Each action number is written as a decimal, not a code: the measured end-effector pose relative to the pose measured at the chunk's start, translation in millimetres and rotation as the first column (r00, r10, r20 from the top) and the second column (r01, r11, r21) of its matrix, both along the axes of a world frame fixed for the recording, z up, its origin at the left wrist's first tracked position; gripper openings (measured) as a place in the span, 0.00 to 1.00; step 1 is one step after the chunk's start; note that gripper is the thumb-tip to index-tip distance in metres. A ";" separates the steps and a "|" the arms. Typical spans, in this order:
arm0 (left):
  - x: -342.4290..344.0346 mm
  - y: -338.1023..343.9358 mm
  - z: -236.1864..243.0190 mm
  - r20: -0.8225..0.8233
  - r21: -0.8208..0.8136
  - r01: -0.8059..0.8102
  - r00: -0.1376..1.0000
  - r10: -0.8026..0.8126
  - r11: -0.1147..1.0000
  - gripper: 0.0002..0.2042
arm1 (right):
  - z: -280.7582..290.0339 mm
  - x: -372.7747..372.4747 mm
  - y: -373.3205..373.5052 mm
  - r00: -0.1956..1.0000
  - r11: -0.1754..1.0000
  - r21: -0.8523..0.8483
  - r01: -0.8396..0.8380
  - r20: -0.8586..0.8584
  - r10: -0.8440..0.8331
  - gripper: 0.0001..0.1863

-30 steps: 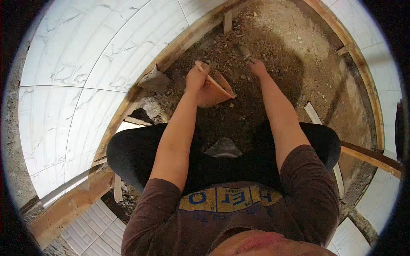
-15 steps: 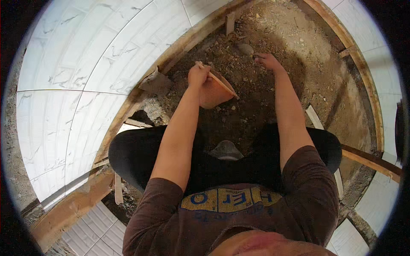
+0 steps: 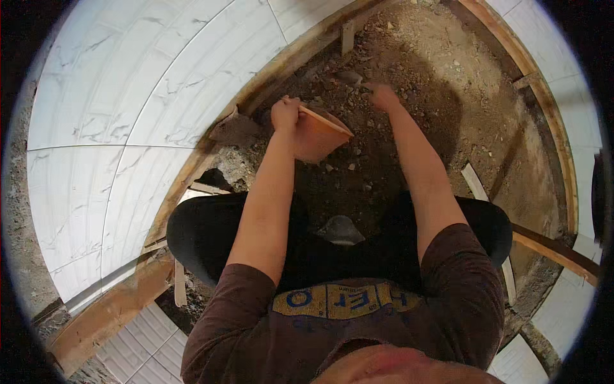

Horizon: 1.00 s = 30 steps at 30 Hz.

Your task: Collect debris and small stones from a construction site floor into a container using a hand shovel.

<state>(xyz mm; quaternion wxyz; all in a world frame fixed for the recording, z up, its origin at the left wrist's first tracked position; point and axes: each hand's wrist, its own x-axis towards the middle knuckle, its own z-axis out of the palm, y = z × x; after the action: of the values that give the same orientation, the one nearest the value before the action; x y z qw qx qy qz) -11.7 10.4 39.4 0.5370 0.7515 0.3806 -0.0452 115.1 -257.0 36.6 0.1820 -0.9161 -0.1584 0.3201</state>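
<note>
My left hand [image 3: 285, 112] grips the rim of an orange plastic bucket [image 3: 320, 142], which is tilted on the dirt with its mouth partly toward the right. My right hand [image 3: 384, 97], slightly blurred, is closed on a trowel whose metal blade [image 3: 350, 77] lies in the loose soil and rubble [image 3: 384, 160] beyond the bucket. The trowel's handle is mostly hidden by the fingers. Both forearms reach forward over my bent knees.
White marbled tiles [image 3: 115, 83] line the left, more tiles [image 3: 566, 109] the right. Wooden boards [image 3: 537, 96] edge the dirt, with loose strips [image 3: 474, 182] at the sides. A crumpled piece [image 3: 233, 125] lies left of the bucket; a dark-grey object [image 3: 339, 229] sits between my knees.
My right hand and trowel swung right and slightly back, then moved leftward again. My left hand and the bucket have shifted slightly, the bucket's rim now turned a little differently.
</note>
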 end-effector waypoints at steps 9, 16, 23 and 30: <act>3.4 1.3 16.6 0.025 -0.001 -0.040 0.999 0.040 0.999 0.14 | 3.4 28.9 -37.6 0.985 0.978 0.134 -0.162 0.089 0.151 0.26; 13.1 1.5 -2.3 0.033 -0.143 -0.110 0.993 0.116 0.984 0.13 | -25.8 47.6 -55.9 0.993 0.985 0.157 0.070 -0.102 -0.054 0.26; 14.9 2.2 3.2 0.050 0.028 -0.030 0.998 0.028 0.999 0.12 | -49.0 19.4 -25.5 0.981 0.982 -0.032 -0.187 0.039 0.188 0.26; 15.6 -3.9 4.5 0.070 0.101 0.153 0.984 -0.161 0.983 0.12 | -2.3 15.8 -72.0 0.929 0.930 0.235 -0.283 -0.175 0.327 0.22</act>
<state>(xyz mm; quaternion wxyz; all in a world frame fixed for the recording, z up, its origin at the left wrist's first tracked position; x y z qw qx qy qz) 3.9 6.5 43.9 0.5098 0.8051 0.3005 -0.0398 130.9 -329.0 34.3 0.2395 -0.8171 -0.3115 0.4219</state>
